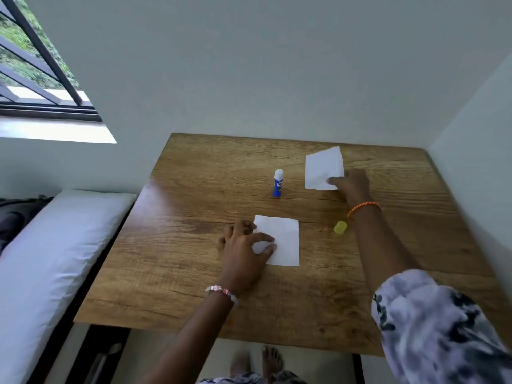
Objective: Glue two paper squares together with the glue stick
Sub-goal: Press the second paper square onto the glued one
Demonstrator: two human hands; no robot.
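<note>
We see the left hand at 6 o'clock on the wooden table, fingers spread flat on the near paper square. At 2 o'clock the right hand pinches the far paper square. Between them stands the uncapped blue glue stick, label unreadable; its yellow cap lies at 3 o'clock.

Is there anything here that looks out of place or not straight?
Two small things. The far paper lies askew to the table edges, under the right hand. The yellow cap lies apart from the open glue stick, which stands upright. Nothing looks spilled or torn.
</note>
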